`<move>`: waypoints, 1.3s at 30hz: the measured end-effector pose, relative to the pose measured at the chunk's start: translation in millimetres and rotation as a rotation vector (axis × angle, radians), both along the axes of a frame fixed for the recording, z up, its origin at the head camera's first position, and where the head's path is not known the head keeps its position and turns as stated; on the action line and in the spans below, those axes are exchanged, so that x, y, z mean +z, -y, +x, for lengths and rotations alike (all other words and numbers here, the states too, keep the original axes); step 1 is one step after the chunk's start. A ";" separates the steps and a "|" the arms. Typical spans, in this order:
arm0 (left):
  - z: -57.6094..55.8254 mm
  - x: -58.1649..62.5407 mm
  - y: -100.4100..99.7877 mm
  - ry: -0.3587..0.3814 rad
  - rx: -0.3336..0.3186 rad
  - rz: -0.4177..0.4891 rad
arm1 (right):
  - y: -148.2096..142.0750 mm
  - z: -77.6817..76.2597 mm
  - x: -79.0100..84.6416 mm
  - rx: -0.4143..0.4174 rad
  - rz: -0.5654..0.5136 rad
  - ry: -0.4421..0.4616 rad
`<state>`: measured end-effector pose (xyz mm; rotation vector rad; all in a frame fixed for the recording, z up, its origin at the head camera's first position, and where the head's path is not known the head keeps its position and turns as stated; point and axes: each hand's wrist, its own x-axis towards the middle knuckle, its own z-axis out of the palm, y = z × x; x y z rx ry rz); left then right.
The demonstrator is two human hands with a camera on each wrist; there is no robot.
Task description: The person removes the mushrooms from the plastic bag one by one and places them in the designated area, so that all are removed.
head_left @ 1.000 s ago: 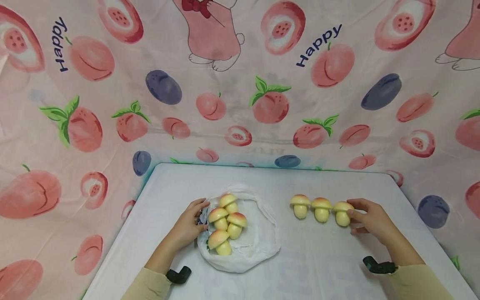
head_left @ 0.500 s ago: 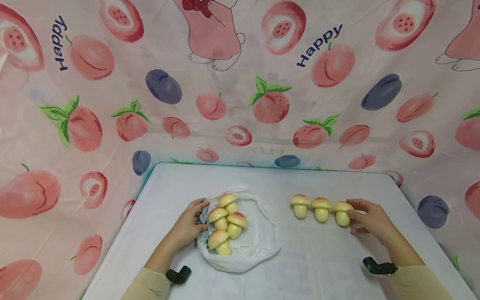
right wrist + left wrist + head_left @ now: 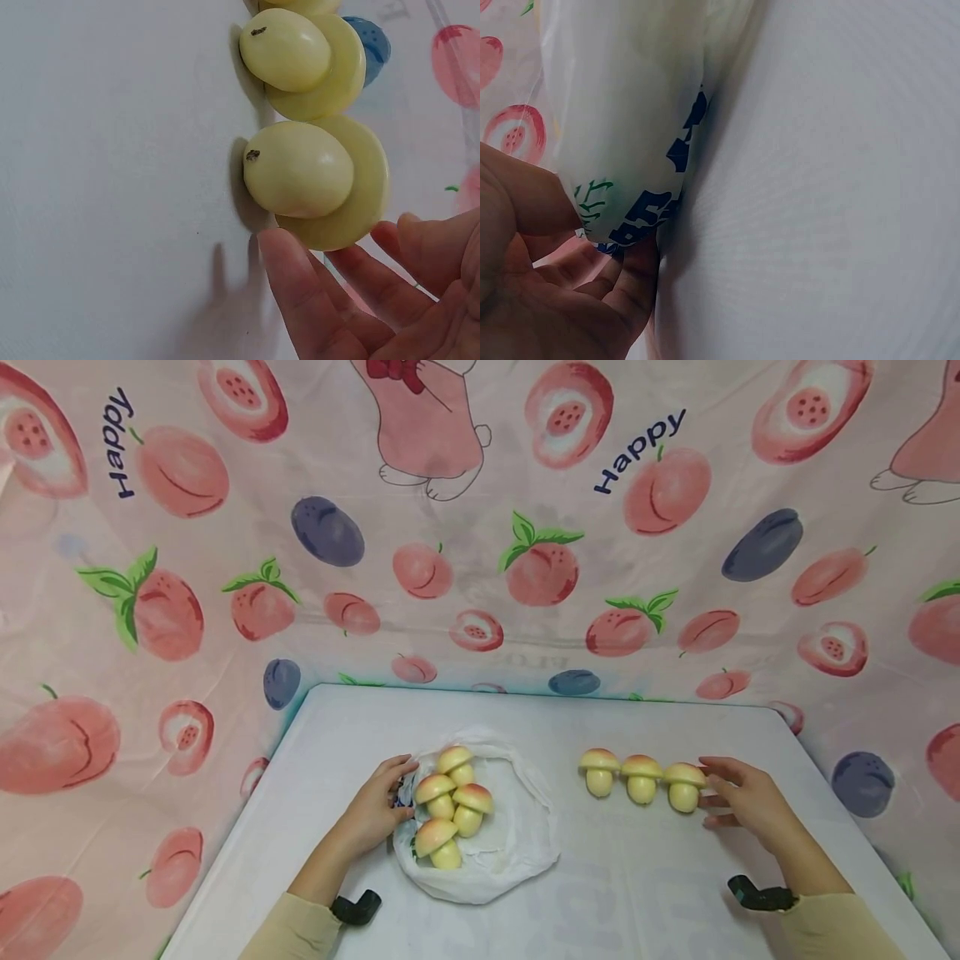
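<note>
The left hand (image 3: pixel 375 808) sits low, left of centre, fingers (image 3: pixel 635 277) curled; the right hand (image 3: pixel 747 798), lower right, loosely spread; forearms (image 3: pixel 322 870) slant inward.

Behind the white worktop (image 3: pixel 630 893), a pale pink sheet (image 3: pixel 465 518) is hung, and its sides are run along the worktop's left and right. It is printed with peaches (image 3: pixel 667 492), leafy strawberries (image 3: pixel 543 574) and dark blue oval fruits (image 3: pixel 762 545). Above the worktop's far edge, left of its middle, a pink-bodied figure (image 3: pixel 427 427) with a red bow (image 3: pixel 393 370) is cropped; right of the middle, "Happy" lettering (image 3: pixel 640 452) is slanted in navy. Beyond the far right corner, a second figure (image 3: pixel 930 452) is partly shown.
</note>
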<state>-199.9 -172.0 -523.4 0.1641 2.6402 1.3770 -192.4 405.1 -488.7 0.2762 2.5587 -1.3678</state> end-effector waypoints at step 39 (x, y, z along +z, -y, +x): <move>0.6 2.0 -1.1 0.000 0.001 -0.010 | 5.1 1.7 4.7 -0.050 0.025 0.048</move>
